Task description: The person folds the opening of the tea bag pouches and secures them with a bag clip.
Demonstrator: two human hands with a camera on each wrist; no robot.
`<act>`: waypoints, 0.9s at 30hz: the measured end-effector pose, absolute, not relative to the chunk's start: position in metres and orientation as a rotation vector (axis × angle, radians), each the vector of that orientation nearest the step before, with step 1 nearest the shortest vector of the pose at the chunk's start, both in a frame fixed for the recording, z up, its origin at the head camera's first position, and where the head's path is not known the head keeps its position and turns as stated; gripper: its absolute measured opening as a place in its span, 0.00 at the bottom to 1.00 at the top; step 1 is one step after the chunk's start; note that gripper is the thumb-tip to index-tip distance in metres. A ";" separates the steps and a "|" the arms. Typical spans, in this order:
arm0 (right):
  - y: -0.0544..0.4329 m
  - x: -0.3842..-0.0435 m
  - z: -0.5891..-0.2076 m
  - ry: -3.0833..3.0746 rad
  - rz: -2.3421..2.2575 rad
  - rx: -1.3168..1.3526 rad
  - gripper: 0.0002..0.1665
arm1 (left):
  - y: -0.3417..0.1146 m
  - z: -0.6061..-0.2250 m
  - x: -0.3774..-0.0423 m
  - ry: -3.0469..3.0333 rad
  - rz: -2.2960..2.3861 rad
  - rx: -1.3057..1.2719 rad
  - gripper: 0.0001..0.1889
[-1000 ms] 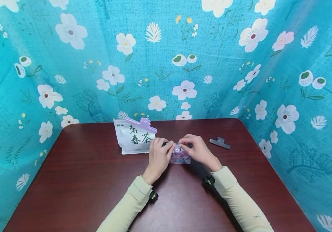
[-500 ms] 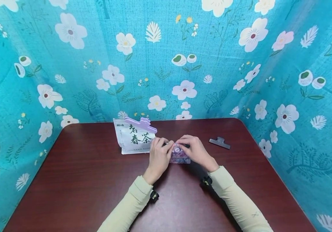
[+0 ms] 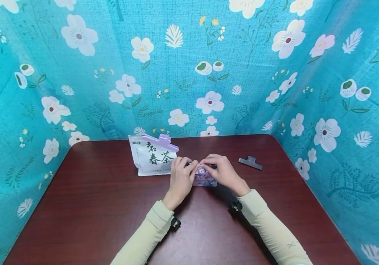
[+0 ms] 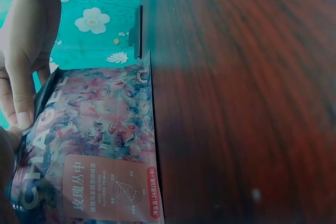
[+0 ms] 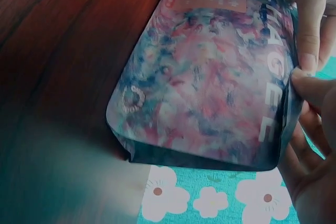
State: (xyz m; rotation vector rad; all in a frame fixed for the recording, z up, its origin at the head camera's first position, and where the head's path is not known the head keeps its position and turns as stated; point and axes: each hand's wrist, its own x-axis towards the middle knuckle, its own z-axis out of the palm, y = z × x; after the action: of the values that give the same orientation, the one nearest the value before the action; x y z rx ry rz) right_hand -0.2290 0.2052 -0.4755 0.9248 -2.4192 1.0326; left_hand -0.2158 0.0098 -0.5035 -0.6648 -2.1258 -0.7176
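A pink and blue mottled tea pouch (image 3: 205,179), lettered CHAGEE, stands on the table between both hands. My left hand (image 3: 180,181) pinches the pouch's upper edge left of its middle. Close beside it, my right hand (image 3: 223,170) pinches the same edge between thumb and fingers. In the right wrist view the pouch (image 5: 194,72) shows its broad front and dark side fold, with the thumbs nearly meeting at the top edge. A paler label panel (image 4: 107,187) appears in the left wrist view. The hands hide part of the pouch's top in the head view.
A white tea bag (image 3: 153,158) with dark green characters lies behind my left hand. A purple clip (image 3: 160,141) sits across its top. To the right lies a grey metal clip (image 3: 250,162) on the brown table (image 3: 103,213). A floral blue curtain (image 3: 189,84) surrounds the table.
My right hand has slid slightly left along the pouch's top edge, closer to my left hand. The left hand keeps its place, and the pouch stays where it was.
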 end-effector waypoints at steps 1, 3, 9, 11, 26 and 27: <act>0.206 -0.229 -0.475 -2.431 1.053 0.930 0.08 | 0.010 -0.504 -0.216 -2.127 -0.717 -0.664 0.05; 0.209 -0.228 -0.475 -2.453 1.093 0.935 0.10 | 0.010 -0.504 -0.216 -2.131 -0.710 -0.661 0.05; 0.216 -0.227 -0.475 -2.449 1.071 0.889 0.09 | 0.012 -0.503 -0.215 -2.128 -0.701 -0.666 0.05; 0.216 -0.228 -0.475 -2.431 1.027 0.887 0.08 | 0.013 -0.503 -0.215 -2.120 -0.700 -0.669 0.04; 0.222 -0.232 -0.482 -2.414 1.149 0.911 0.13 | 0.015 -0.501 -0.216 -2.151 -0.692 -0.616 0.05; 0.224 -0.232 -0.481 -2.426 1.167 0.916 0.14 | 0.015 -0.501 -0.216 -2.145 -0.698 -0.612 0.05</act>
State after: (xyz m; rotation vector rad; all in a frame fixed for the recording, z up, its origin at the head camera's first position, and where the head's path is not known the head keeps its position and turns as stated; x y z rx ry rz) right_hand -0.2317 0.2239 -0.4813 0.9164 -2.4256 1.1668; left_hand -0.2163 0.0152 -0.5009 -0.6122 -2.1450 -0.6975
